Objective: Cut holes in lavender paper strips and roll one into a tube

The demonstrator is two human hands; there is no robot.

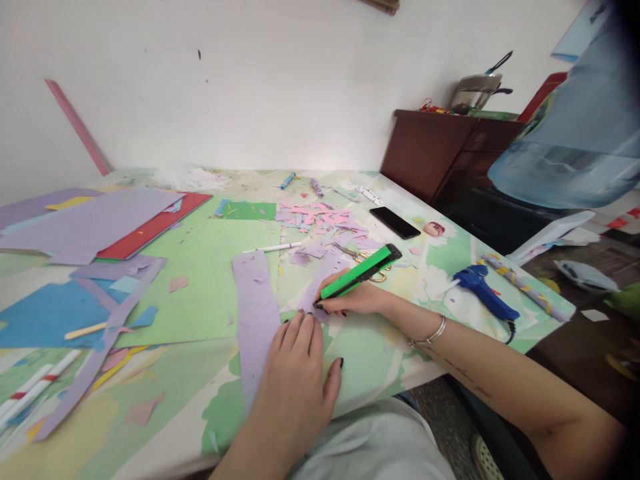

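My right hand (357, 298) grips a green utility knife (356, 273), its tip pointed down at a lilac paper piece (320, 283) on the table. My left hand (299, 357) lies flat with fingers stretched out, the fingertips at the near end of that piece and close to the knife tip. Left of this hand runs a wider lilac paper strip (255, 303), partly covered by it. Gold-handled scissors (357, 253) rest just beyond the knife, partly hidden. A thin white stick (277, 247) lies behind the strip.
Pink and lilac scraps (320, 217) are heaped beyond my hands. A black phone (395, 222), blue glue gun (485, 291) and wrapped paper tube (525, 287) lie right. Coloured sheets (95, 220) and a light green sheet (200, 280) cover the left. A water bottle (575, 140) stands beside the table.
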